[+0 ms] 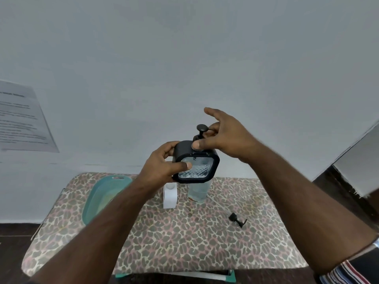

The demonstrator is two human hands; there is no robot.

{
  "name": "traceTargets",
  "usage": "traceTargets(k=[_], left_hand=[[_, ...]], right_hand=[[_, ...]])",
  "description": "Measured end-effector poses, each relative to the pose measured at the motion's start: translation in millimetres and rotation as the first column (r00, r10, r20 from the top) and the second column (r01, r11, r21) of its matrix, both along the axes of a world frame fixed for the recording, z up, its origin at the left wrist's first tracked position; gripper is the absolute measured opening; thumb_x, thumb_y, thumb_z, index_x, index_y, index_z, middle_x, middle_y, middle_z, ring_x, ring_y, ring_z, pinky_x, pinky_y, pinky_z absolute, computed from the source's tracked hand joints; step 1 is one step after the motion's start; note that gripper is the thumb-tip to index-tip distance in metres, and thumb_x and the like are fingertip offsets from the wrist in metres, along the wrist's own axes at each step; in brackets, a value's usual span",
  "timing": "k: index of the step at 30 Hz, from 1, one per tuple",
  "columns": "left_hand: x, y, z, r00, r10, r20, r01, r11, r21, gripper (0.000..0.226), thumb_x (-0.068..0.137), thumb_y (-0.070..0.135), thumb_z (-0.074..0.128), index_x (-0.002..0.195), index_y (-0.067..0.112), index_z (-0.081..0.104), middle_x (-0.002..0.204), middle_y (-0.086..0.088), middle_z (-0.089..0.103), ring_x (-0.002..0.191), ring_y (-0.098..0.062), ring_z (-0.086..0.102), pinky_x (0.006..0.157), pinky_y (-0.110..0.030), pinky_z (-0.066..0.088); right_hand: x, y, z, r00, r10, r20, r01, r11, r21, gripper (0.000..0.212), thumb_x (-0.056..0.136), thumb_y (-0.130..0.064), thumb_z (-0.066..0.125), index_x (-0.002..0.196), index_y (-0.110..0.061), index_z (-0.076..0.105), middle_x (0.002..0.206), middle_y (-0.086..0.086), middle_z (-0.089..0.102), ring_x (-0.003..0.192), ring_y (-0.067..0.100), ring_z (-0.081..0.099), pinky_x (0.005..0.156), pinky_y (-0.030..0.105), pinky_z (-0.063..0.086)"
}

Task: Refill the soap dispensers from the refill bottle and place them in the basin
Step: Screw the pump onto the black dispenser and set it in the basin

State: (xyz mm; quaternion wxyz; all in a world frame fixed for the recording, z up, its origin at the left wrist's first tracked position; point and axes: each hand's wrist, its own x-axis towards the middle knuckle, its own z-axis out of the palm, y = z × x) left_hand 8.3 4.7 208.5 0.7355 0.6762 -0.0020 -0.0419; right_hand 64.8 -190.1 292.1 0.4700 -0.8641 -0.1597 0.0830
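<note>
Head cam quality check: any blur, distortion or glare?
Head view: wide-angle bending curves the leopard-print table edges; the printed wall sheet is too soft to read; lighting is flat, shadows faint; the black-framed clear soap dispenser held in both hands is fairly sharp, with no strong glare.

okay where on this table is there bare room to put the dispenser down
The near half of the table is bare cloth, in front of the white dispenser and left of the loose pump. The far edge is crowded: teal basin, white dispenser and clear bottle stand close together.
</note>
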Motion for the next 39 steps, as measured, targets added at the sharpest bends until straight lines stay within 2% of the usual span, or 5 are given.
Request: traceTargets(k=[5, 10, 14, 22, 39], left_hand=[[0.4, 0.5, -0.5, 1.0, -0.006, -0.006, 0.006, 1.0, -0.017, 0.052, 0.083, -0.002, 0.08, 0.125, 0.025, 0.066, 0.127, -0.011, 0.065, 0.103, -0.028, 0.075, 0.066, -0.039, 0.064], [1.7, 0.7, -1.1, 1.0, 0.0, -0.008, 0.0, 1.0, -0.013, 0.052, 0.082, -0.002, 0.08, 0.124, 0.025, 0.067, 0.125, -0.01, 0.066, 0.101, -0.028, 0.075, 0.066, -0.039, 0.063], [2.0, 1.9, -0.4, 1.0, -0.011, -0.012, 0.011, 1.0, -0.016, 0.052, 0.083, -0.002, 0.08, 0.125, 0.025, 0.066, 0.126, -0.01, 0.066, 0.101, -0.027, 0.075, 0.065, -0.038, 0.063], [3.4, 3.8, 0.7, 0.999, -0.041, -0.002, 0.041, 0.999, 0.0, 0.05, 0.084, -0.002, 0.078, 0.123, 0.028, 0.067, 0.125, -0.008, 0.067, 0.099, -0.027, 0.076, 0.068, -0.041, 0.064], [7.9, 2.1, 2.2, 0.999, -0.048, 0.01, 0.048, 0.999, -0.01, 0.052, 0.085, -0.003, 0.078, 0.126, 0.026, 0.066, 0.125, -0.005, 0.069, 0.098, -0.025, 0.077, 0.066, -0.041, 0.064]], right_hand=[[-1.6, -4.3, -3.6, 0.996, 0.069, -0.052, -0.064, 0.993, 0.096, 0.106, 0.078, -0.011, 0.086, 0.16, -0.03, 0.022, 0.116, -0.009, 0.072, 0.11, 0.013, 0.067, 0.094, 0.035, 0.057], [-5.0, -0.8, -10.4, 0.998, -0.013, 0.069, 0.012, 1.0, 0.024, 0.103, 0.072, -0.023, 0.092, 0.156, -0.03, 0.032, 0.095, -0.009, 0.067, 0.08, -0.003, 0.064, 0.087, 0.032, 0.056], [-0.7, -7.8, -7.4, 0.994, 0.093, -0.051, -0.086, 0.989, 0.118, 0.096, 0.083, -0.008, 0.081, 0.159, -0.03, 0.026, 0.124, -0.01, 0.07, 0.119, 0.008, 0.063, 0.099, 0.037, 0.054], [-0.7, -7.8, -10.1, 0.994, 0.097, -0.042, -0.09, 0.985, 0.15, 0.091, 0.084, -0.011, 0.081, 0.158, -0.029, 0.03, 0.122, -0.01, 0.07, 0.121, 0.008, 0.061, 0.096, 0.034, 0.054], [-6.3, 3.0, -10.3, 0.994, -0.04, 0.101, 0.028, 0.993, 0.117, 0.095, 0.074, -0.02, 0.09, 0.153, -0.031, 0.037, 0.094, -0.004, 0.076, 0.078, 0.004, 0.068, 0.087, 0.034, 0.058]])
